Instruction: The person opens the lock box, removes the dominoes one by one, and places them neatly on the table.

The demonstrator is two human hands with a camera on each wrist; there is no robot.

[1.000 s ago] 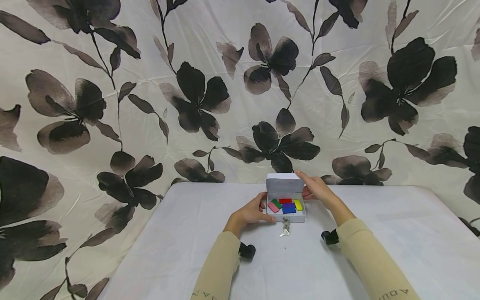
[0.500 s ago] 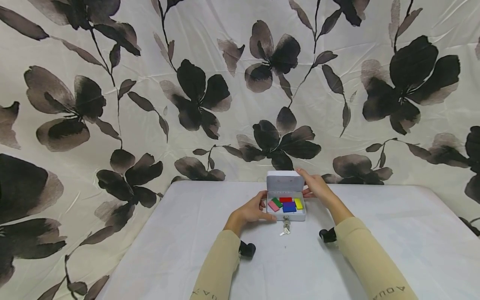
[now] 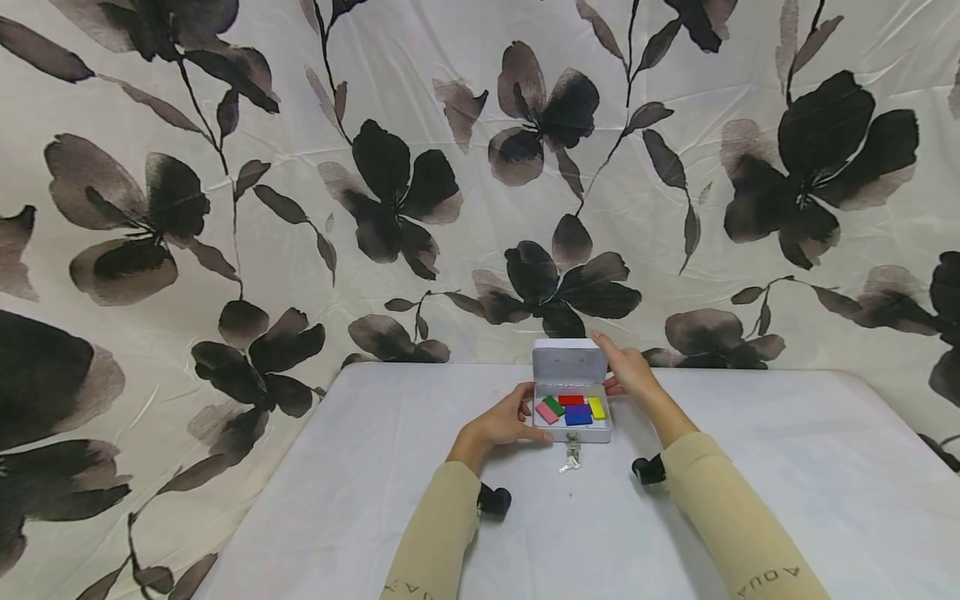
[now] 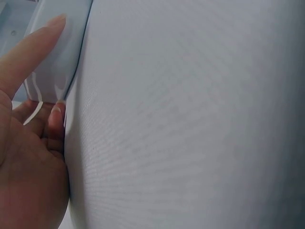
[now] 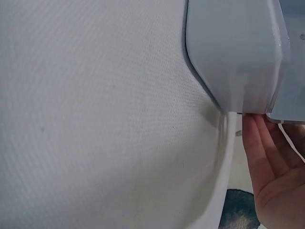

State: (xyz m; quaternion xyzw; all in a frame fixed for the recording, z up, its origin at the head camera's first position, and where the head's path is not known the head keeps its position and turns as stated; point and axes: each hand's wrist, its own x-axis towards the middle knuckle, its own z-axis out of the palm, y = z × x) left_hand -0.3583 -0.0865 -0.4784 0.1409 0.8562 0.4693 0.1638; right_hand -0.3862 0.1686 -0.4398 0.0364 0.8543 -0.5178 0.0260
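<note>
A small white metal box (image 3: 558, 435) stands on the table with its lid (image 3: 570, 365) raised. Inside lie several coloured blocks, among them a pink block (image 3: 546, 413), a red block (image 3: 571, 400), a blue block (image 3: 578, 420) and a yellow block (image 3: 597, 408). Small keys (image 3: 571, 465) hang from the lock at the front. My left hand (image 3: 504, 418) grips the box's front left corner, thumb on the front wall and fingers at the side. My right hand (image 3: 632, 371) touches the lid's upper right corner with one digit. Its other fingers (image 5: 259, 148) reach straight against the box's rear right side.
White cloth covers the table (image 3: 360, 467). Behind its back edge hangs a floral curtain (image 3: 420, 75). A black wrist camera (image 3: 494, 502) sits at the left cuff, and another black wrist camera (image 3: 648, 469) at the right cuff.
The lid has tipped up slightly, and my right forearm has shifted a little to the left. My left hand keeps the same hold, and the blocks stay in the box.
</note>
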